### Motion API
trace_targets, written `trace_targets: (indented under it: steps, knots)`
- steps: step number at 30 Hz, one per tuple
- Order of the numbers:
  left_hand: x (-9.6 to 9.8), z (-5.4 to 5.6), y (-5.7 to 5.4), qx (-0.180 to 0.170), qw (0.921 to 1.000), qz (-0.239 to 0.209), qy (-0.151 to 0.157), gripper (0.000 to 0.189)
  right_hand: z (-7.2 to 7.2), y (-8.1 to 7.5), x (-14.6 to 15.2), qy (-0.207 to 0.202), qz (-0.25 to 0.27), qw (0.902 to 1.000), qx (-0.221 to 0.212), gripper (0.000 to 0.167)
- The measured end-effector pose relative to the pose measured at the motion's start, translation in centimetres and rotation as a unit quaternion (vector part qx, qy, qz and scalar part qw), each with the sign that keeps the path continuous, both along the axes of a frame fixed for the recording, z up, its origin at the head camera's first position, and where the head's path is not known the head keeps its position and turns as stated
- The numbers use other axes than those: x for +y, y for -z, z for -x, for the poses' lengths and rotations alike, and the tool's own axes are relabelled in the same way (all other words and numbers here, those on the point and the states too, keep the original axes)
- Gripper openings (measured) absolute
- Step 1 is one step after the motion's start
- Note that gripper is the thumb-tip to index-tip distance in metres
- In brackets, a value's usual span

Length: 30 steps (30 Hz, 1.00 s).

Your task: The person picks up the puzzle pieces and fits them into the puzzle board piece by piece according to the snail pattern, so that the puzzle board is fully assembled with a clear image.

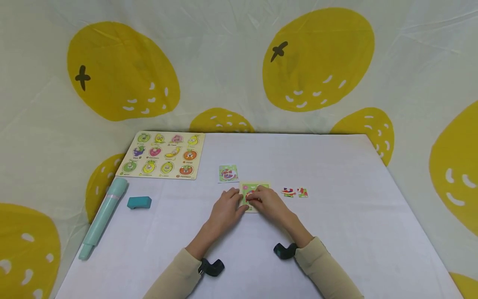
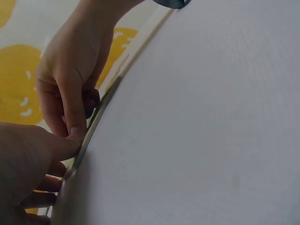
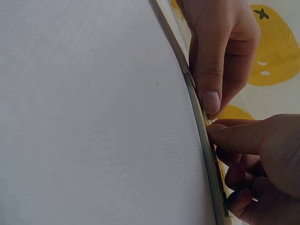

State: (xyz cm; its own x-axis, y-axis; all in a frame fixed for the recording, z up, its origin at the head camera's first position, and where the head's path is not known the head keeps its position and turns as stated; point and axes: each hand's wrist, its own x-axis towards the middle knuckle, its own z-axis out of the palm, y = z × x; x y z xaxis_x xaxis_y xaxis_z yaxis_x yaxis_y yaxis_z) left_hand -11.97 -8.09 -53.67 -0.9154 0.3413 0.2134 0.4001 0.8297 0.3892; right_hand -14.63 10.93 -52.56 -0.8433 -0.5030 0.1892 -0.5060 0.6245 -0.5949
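A small puzzle board with a green and red picture lies flat on the white table between both hands. At its left edge rests my left hand, fingers loosely spread along the side and thumb at the lower edge. My right hand reaches over the board from the right, thumb and fingertips pinched together low over the red part of the picture. The fingers mostly hide the puzzle piece between them. Two loose puzzle pieces lie right of the board, and a picture card lies behind it to the left.
A wooden fruit puzzle board lies at the back left of the table. In front of it are a long mint-green tube with a rounded end and a teal block. A fruit-patterned cloth hangs behind.
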Motion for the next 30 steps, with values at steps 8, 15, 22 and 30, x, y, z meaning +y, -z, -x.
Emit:
trace_targets:
  steps: [8, 15, 22, 30]
  knots:
    - [0.0, -0.1, 0.0, 0.001, 0.9999, 0.009, -0.005, 0.038, 0.2, -0.5, 0.6, -0.016, 0.007, 0.9998, -0.009, 0.013]
    - [0.1, -0.1, -0.1, -0.028, 0.9995, 0.013, -0.011, 0.042, 0.7, -1.2, 2.0, 0.031, -0.02, 0.9986, -0.038, 0.021]
    - [0.2, -0.2, 0.1, -0.031, 0.9994, 0.006, -0.014, 0.042, 0.8, -2.2, 3.8, 0.056, -0.011, 0.9976, -0.039, 0.032]
    - [0.2, -0.2, 0.1, -0.025, 0.9996, -0.004, -0.012, 0.042, 1.3, -2.6, 6.5, 0.092, -0.015, 0.9949, -0.037, 0.037]
